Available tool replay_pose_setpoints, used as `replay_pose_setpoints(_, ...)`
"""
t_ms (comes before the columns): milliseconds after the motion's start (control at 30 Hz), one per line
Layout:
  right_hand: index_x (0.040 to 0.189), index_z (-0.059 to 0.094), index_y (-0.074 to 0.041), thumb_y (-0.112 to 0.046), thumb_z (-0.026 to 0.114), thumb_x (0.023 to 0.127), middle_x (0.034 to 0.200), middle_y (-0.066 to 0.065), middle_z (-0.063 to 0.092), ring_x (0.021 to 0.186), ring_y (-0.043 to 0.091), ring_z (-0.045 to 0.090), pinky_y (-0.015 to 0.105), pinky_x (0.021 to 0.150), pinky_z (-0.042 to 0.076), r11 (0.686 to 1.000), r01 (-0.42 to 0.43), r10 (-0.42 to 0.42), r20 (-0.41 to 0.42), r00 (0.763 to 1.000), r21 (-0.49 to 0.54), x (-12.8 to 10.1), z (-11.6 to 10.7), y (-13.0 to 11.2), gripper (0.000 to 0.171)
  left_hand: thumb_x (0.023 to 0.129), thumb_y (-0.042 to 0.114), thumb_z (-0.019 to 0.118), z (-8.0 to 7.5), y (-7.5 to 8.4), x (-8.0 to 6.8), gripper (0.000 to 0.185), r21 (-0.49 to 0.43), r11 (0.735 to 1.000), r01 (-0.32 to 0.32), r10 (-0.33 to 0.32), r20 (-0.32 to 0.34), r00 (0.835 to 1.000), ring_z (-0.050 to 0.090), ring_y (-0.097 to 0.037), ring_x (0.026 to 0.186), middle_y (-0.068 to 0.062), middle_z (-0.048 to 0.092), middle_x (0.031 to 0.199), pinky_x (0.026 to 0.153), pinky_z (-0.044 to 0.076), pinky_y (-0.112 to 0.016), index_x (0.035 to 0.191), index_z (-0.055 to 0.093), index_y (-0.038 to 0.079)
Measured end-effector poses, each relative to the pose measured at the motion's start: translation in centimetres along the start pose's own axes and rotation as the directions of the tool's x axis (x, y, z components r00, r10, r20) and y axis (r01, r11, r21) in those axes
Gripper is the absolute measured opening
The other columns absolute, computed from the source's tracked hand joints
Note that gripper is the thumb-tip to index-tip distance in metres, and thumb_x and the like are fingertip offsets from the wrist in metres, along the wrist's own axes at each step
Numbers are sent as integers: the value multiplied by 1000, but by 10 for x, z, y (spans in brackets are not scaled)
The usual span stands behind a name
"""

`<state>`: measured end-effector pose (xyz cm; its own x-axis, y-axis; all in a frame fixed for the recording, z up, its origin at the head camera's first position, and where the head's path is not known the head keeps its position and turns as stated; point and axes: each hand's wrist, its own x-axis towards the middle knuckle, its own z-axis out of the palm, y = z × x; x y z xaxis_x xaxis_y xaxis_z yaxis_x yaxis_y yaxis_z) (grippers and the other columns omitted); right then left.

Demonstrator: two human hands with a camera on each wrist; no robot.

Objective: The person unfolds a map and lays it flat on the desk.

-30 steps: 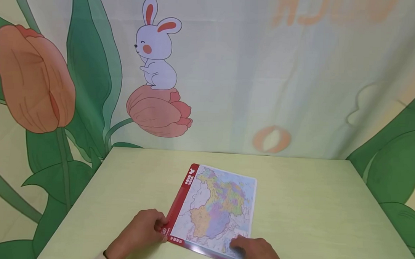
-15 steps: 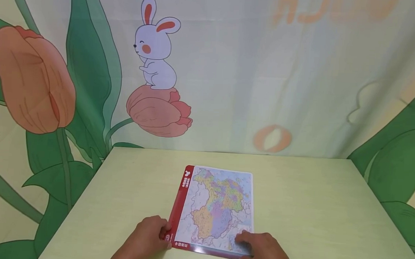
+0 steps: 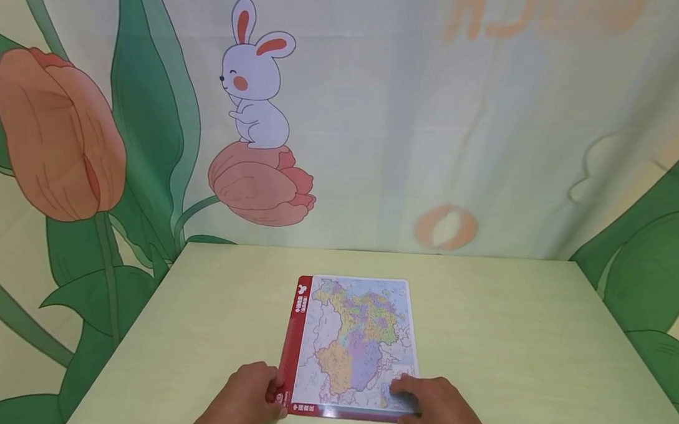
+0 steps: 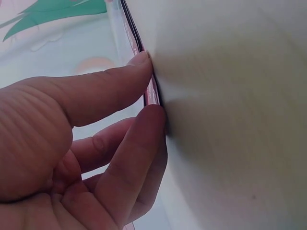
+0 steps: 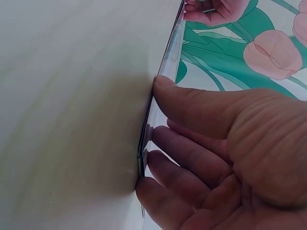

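I have one map board lying flat on the bench, near its front edge, square to me. My left hand pinches its near left corner at the red border, thumb on top and fingers curled under the edge; my right hand pinches the near right corner the same way. It looks thin, stiff and light, with a glossy face that could slip, so I judge the two near corners the best hold. Two hands, one board, one bench.
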<state>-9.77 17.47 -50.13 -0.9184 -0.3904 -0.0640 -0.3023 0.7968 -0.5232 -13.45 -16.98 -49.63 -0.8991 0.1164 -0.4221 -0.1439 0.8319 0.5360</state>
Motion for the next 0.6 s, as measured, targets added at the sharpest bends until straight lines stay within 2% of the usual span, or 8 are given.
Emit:
replay_pose_setpoints(233, 117, 76, -20, -27, 93, 80, 114, -2, 80, 103, 15, 73, 44, 90, 60, 1000, -8, 8, 3, 1000, -7, 1, 0, 0, 41, 70, 21, 99, -1, -2, 1, 48, -31, 1000, 3, -3, -10, 1000, 60, -20, 83, -1, 66, 90, 76, 60, -37, 109, 74, 9)
replay_pose_setpoints(333, 117, 76, -20, -26, 93, 80, 114, -1, 80, 101, 17, 73, 47, 90, 60, 999, -36, 36, 13, 999, -9, 1, 0, -1, 41, 70, 19, 99, -1, -4, 1, 47, -31, 999, -19, 18, -26, 1000, 59, -20, 87, -1, 64, 91, 74, 59, -36, 108, 72, 9)
replay_pose_setpoints(533, 116, 76, -20, -26, 93, 79, 104, -2, 79, 78, 12, 57, 40, 74, 54, 991, -131, 131, 26, 991, -6, 4, 2, -11, 41, 67, 17, 100, 1, -4, 1, 57, -45, 998, -41, 38, -60, 997, 57, -20, 91, -1, 60, 95, 74, 58, -35, 116, 71, 8)
replay_pose_setpoints(600, 116, 76, -20, -26, 92, 79, 106, -2, 78, 79, 13, 59, 39, 71, 52, 990, -137, 137, 22, 990, -24, 5, 3, -15, 41, 65, 16, 100, 0, -3, 3, 62, -53, 997, -50, 46, -62, 997, 58, -20, 90, 0, 60, 95, 76, 58, -36, 119, 71, 7)
